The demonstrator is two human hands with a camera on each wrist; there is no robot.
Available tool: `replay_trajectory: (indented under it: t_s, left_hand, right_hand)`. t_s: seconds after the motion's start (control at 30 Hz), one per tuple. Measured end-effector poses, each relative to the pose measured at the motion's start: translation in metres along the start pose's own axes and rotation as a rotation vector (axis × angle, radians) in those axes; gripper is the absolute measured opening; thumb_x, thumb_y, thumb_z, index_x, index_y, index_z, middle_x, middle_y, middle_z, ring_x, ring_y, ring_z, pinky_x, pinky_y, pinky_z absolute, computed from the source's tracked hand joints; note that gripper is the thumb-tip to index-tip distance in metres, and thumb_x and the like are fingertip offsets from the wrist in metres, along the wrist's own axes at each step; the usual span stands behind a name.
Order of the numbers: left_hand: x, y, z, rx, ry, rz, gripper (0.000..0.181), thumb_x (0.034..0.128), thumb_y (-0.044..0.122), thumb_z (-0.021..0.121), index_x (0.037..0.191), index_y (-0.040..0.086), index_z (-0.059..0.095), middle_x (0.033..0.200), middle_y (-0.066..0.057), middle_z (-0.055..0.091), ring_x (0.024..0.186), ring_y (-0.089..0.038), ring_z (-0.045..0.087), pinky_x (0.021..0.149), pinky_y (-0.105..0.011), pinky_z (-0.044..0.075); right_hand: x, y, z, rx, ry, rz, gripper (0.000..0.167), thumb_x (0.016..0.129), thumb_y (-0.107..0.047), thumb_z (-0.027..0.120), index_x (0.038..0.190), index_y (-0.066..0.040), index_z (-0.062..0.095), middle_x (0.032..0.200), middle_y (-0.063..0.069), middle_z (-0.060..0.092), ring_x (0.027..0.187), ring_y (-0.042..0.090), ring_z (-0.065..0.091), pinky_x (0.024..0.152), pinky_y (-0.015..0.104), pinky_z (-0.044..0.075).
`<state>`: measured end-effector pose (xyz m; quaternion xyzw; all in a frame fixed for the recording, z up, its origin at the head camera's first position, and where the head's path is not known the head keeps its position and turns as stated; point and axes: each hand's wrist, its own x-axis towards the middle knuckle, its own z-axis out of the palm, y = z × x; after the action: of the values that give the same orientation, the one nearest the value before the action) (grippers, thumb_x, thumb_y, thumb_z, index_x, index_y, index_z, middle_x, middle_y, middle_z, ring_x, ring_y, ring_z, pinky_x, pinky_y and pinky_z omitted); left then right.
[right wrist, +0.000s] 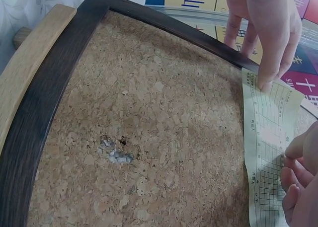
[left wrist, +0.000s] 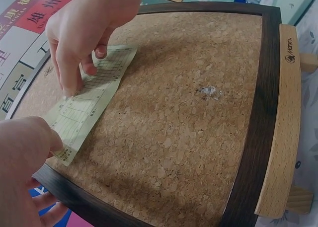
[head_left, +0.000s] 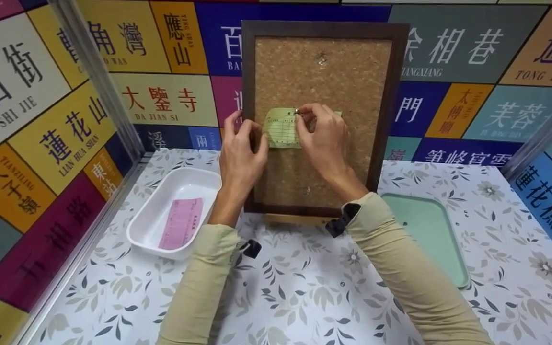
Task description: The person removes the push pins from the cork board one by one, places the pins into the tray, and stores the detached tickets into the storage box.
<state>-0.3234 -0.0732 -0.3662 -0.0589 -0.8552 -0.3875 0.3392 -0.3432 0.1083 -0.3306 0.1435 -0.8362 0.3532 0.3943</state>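
Across the near table, a leaf-patterned tablecloth [head_left: 295,292] bears a pale green tray [head_left: 429,235] at right and a white tray [head_left: 189,183] at left, a pink printed slip [head_left: 181,223] lying inside. Behind, a wooden rail [left wrist: 284,137] carries a brand (apparently "Mono"). Above it, the left hand [head_left: 243,151] hooks its fingers behind the frame of the cork board [head_left: 319,172], thumb pressing the end of a ruled green slip [head_left: 281,128] at the board's middle left; the right hand [head_left: 325,134] pinches a small shiny piece [head_left: 297,111] near the slip's top edge. Beyond, wall panels [head_left: 163,98] read "DA JIAN SI" and "LIAN HUA SHAN".
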Motion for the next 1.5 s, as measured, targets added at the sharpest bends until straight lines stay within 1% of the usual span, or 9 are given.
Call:
replay_trajectory:
  t_s: [0.17,0.3,0.53,0.67,0.93,1.07,1.27,1.5]
  left_hand:
    - [-0.0008,-0.0006,0.0007,-0.012,0.004,0.017,0.018,0.101,0.027,0.074,0.11,0.012,0.074,0.163,-0.013,0.049,0.138,-0.031,0.06,0.1,-0.048,0.058]
    - [-0.0008,-0.0002,-0.0006,-0.008,-0.001,0.009,0.018,0.1014,0.029,0.073,0.111,0.013,0.074,0.163,-0.011,0.048,0.138,-0.031,0.06,0.101,-0.047,0.058]
    - [-0.0005,-0.0014,-0.0003,0.012,-0.003,-0.001,0.017,0.1013,0.031,0.074,0.109,0.015,0.074,0.164,-0.008,0.049,0.138,-0.027,0.061,0.1,-0.045,0.058]
    - [-0.0006,-0.0009,-0.0003,0.006,-0.004,0.001,0.017,0.1015,0.03,0.074,0.109,0.015,0.074,0.164,-0.009,0.049,0.137,-0.027,0.061,0.098,-0.046,0.059]
    - [-0.0009,-0.0008,-0.0009,0.003,-0.005,0.002,0.017,0.102,0.03,0.073,0.109,0.015,0.073,0.164,-0.01,0.049,0.138,-0.028,0.061,0.099,-0.046,0.058]
    - [-0.001,-0.0011,-0.0002,-0.002,0.005,0.01,0.017,0.1019,0.029,0.072,0.108,0.014,0.073,0.163,-0.011,0.049,0.137,-0.029,0.061,0.097,-0.048,0.058]
    - [-0.0014,-0.001,0.0006,0.014,0.011,0.009,0.018,0.1023,0.032,0.072,0.108,0.015,0.073,0.163,-0.01,0.05,0.135,-0.028,0.063,0.095,-0.047,0.059]
    - [-0.0011,-0.0005,0.0003,0.018,0.001,-0.008,0.019,0.1034,0.034,0.071,0.108,0.016,0.073,0.164,-0.009,0.049,0.136,-0.027,0.062,0.098,-0.046,0.059]
  right_hand:
    - [0.0005,-0.0005,-0.001,0.02,-0.016,0.013,0.013,0.1,-0.017,0.076,0.107,-0.008,0.081,0.091,0.006,0.079,0.076,0.02,0.071,0.071,0.036,0.054]
    - [0.0025,-0.0005,-0.0008,0.03,-0.017,0.028,0.013,0.1,-0.018,0.076,0.106,-0.008,0.08,0.09,0.006,0.079,0.075,0.019,0.072,0.072,0.034,0.054]
    - [0.0054,0.0011,0.0001,0.045,-0.037,0.065,0.017,0.101,-0.026,0.077,0.105,-0.009,0.08,0.089,0.004,0.08,0.076,0.016,0.071,0.071,0.031,0.052]
    - [0.0064,0.0021,0.0001,0.045,-0.043,0.077,0.019,0.1,-0.029,0.08,0.103,-0.01,0.08,0.089,0.005,0.08,0.076,0.017,0.071,0.071,0.03,0.05]
    - [0.0066,0.0028,0.0003,0.044,-0.037,0.056,0.018,0.1,-0.028,0.08,0.099,-0.01,0.081,0.087,0.005,0.079,0.074,0.018,0.07,0.069,0.029,0.048]
    - [0.0065,0.0032,-0.0002,0.068,-0.033,0.052,0.017,0.099,-0.027,0.081,0.096,-0.009,0.081,0.085,0.004,0.079,0.074,0.017,0.07,0.072,0.03,0.049]
    - [0.0055,0.0036,-0.0015,0.065,-0.036,0.034,0.017,0.099,-0.028,0.081,0.096,-0.011,0.082,0.086,0.003,0.078,0.075,0.017,0.069,0.077,0.034,0.05]
    - [0.006,0.0035,-0.0018,0.05,-0.047,0.031,0.017,0.099,-0.028,0.081,0.095,-0.012,0.082,0.085,0.003,0.077,0.074,0.018,0.067,0.079,0.036,0.049]
